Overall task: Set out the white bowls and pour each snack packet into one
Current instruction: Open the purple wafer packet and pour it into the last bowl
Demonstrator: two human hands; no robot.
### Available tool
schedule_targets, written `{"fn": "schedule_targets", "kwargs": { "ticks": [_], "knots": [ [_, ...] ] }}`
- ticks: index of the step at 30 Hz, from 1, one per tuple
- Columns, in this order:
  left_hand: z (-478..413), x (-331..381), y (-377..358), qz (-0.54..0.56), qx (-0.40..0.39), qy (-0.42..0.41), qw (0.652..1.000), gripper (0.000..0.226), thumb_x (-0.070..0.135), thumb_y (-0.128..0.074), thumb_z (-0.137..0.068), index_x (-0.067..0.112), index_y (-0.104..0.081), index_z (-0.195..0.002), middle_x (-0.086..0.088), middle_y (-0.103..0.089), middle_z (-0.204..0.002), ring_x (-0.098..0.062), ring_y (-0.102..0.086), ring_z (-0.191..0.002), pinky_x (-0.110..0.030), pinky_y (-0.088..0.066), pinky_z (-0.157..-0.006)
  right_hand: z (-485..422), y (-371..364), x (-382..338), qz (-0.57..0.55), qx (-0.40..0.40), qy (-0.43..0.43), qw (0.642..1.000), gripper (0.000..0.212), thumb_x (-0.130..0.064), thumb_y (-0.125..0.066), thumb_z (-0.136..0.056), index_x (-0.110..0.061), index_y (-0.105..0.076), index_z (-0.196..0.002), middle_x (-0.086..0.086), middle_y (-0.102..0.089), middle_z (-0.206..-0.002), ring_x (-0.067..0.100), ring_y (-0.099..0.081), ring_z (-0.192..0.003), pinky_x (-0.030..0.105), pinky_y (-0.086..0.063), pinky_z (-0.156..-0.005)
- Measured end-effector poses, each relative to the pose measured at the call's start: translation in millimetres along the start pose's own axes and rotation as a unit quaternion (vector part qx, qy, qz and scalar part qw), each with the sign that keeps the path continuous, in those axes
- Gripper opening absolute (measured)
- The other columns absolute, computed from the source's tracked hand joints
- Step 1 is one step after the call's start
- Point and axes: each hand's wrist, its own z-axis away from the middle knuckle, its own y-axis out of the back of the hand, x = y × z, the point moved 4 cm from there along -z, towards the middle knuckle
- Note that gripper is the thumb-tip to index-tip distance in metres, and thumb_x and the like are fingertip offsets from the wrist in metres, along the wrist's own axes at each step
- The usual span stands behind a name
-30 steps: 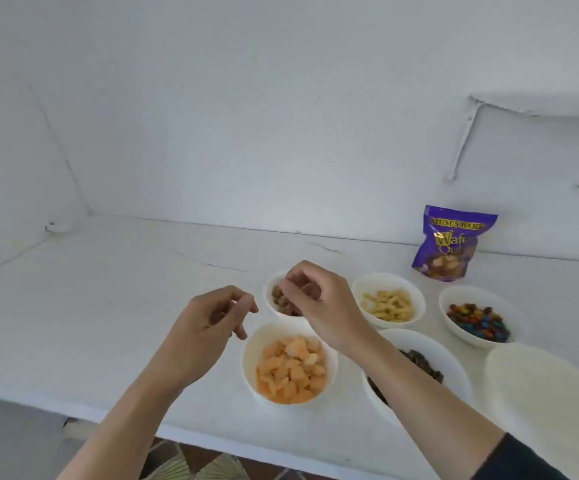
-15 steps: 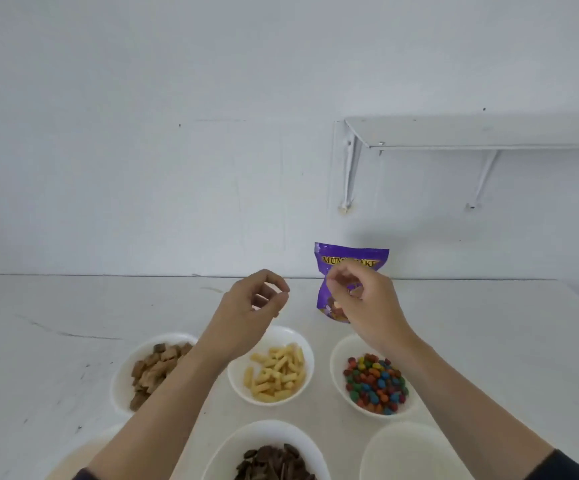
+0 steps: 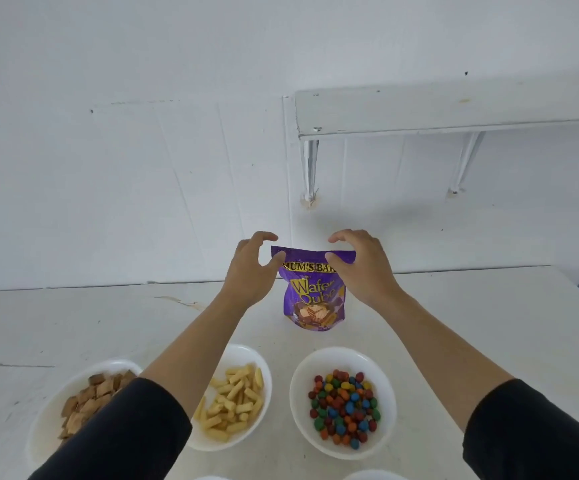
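The left hand [image 3: 246,271] had moved up from over the sticks to join the right hand [image 3: 364,271] at the purple wafer packet [image 3: 312,299]. Thumbs lay on its top corners, with the fingers arched loose above the edge, not pinching. The packet stood upright on the table [image 3: 73,323], behind white bowls of brown squares [image 3: 43,420], yellow sticks [image 3: 246,353] and coloured candies [image 3: 302,386].

Wafer packet [image 3: 314,299] upright on desk [image 3: 73,323], near the wall [image 3: 142,168]. In front of it, a row: biscuit-square bowl [image 3: 43,420] left, puffed-stick bowl [image 3: 243,355] centre, candy bowl [image 3: 336,358] right.
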Motion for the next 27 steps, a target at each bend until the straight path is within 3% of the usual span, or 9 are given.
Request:
{"fn": "schedule_targets", "kwargs": {
  "ticks": [4, 7, 10, 13, 15, 20, 24, 27],
  "knots": [
    [0.8, -10.6, -7.1, 0.123, -0.043, 0.051, 0.99, 0.024, 0.029, -0.057, -0.104, 0.025, -0.054, -0.127, 0.0, -0.064, -0.122, -0.019, -0.069, -0.088, -0.029, -0.051, -0.071, 2.4, -14.5, 14.2, -0.065, -0.02, -0.045, 0.997, 0.02, -0.015, -0.069, -0.093, -0.018, -0.06, -0.111, 0.002, -0.065, -0.114, 0.015, -0.059, -0.105, 0.012, -0.046, -0.066],
    [2.5, -18.3, -6.7, 0.117, -0.053, 0.062, 0.99, 0.023, 0.019, -0.057, -0.103, 0.023, -0.055, -0.126, -0.009, -0.067, -0.111, -0.025, -0.073, -0.088, -0.029, -0.054, -0.071, 6.3, -16.3, 14.6, -0.093, 0.021, -0.04, 0.995, 0.019, 0.0, -0.067, -0.09, -0.014, -0.062, -0.1, 0.003, -0.067, -0.103, 0.015, -0.061, -0.095, 0.003, -0.043, -0.06],
    [6.0, -19.0, -5.1, 0.094, -0.059, 0.042, 0.993, 0.011, 0.013, -0.058, -0.101, 0.017, -0.068, -0.101, -0.014, -0.071, -0.107, -0.035, -0.073, -0.097, -0.034, -0.057, -0.077, 11.1, -16.7, 3.5, -0.099, 0.047, -0.001, 0.994, 0.023, 0.005, -0.065, -0.089, -0.019, -0.063, -0.09, -0.002, -0.067, -0.093, 0.007, -0.059, -0.086, 0.01, -0.044, -0.066],
    [11.2, -7.6, 10.6, 0.104, -0.041, 0.009, 0.994, 0.018, 0.011, -0.059, -0.102, 0.02, -0.069, -0.089, -0.008, -0.069, -0.098, -0.03, -0.073, -0.087, -0.034, -0.058, -0.079, 15.8, -9.7, -15.3, -0.115, 0.074, 0.04, 0.99, 0.025, 0.01, -0.062, -0.084, -0.015, -0.065, -0.085, -0.001, -0.065, -0.087, 0.006, -0.058, -0.08, 0.013, -0.042, -0.069],
    [19.7, 4.1, 30.8, 0.115, -0.021, -0.014, 0.993, 0.02, 0.01, -0.057, -0.102, 0.021, -0.067, -0.089, -0.006, -0.068, -0.095, -0.021, -0.071, -0.08, -0.037, -0.058, -0.081, 17.9, -3.1, -37.5, -0.121, 0.084, 0.074, 0.986, 0.025, 0.011, -0.06, -0.083, -0.013, -0.066, -0.086, 0.0, -0.065, -0.087, 0.009, -0.059, -0.081, 0.016, -0.043, -0.07],
    [57.7, 14.3, 102.0, 0.115, 0.036, -0.03, 0.992, 0.008, 0.013, -0.06, -0.101, 0.012, -0.067, -0.097, -0.013, -0.07, -0.102, -0.028, -0.069, -0.081, -0.045, -0.059, -0.087, 26.4, -5.6, -108.8, -0.148, 0.07, 0.143, 0.976, 0.02, 0.002, -0.064, -0.088, -0.017, -0.068, -0.094, -0.005, -0.068, -0.094, 0.007, -0.062, -0.088, 0.02, -0.051, -0.073],
    [99.9, 2.8, 171.1, 0.094, 0.098, -0.022, 0.99, 0.003, 0.012, -0.062, -0.099, 0.011, -0.065, -0.1, -0.001, -0.069, -0.096, -0.022, -0.069, -0.076, -0.052, -0.058, -0.093, 39.2, -34.7, -173.1, -0.185, 0.03, 0.195, 0.963, 0.019, 0.0, -0.065, -0.088, -0.017, -0.071, -0.096, -0.007, -0.068, -0.093, 0.007, -0.063, -0.088, 0.024, -0.053, -0.071],
    [135.4, -15.7, 225.5, 0.072, 0.141, -0.003, 0.987, 0.004, 0.014, -0.064, -0.098, 0.017, -0.066, -0.096, 0.006, -0.07, -0.087, -0.033, -0.071, -0.083, -0.057, -0.055, -0.094, 55.0, -66.9, -222.5, -0.225, -0.004, 0.234, 0.946, 0.022, 0.003, -0.064, -0.087, -0.015, -0.074, -0.095, -0.003, -0.068, -0.094, 0.011, -0.065, -0.087, 0.034, -0.057, -0.07]
  ]
}}
